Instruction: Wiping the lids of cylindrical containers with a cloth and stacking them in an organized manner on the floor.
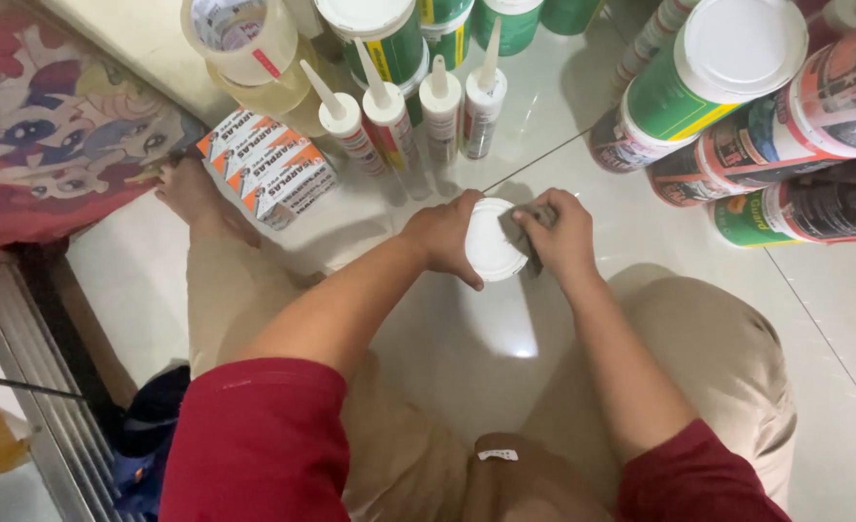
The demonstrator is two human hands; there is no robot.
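Holding a white-lidded can (491,242) upright on the tiled floor (505,116), left hand (442,235) has its grip wrapped round the side; right hand (563,237) presses a grey cloth (525,224) onto the lid, fingers closed on it. Contents hidden. Four nozzle-tipped sealant tubes (418,111) stand just beyond; stacked cans (767,106) lie right.

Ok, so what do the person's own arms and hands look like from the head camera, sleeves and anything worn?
Both arms wear short dark red sleeves that end above the elbow, leaving the forearms bare. The left hand and right hand are bare too: no gloves, and no rings, watch or bands that show. The fingers look uncovered. Nothing is printed on the sleeves as far as this view shows.
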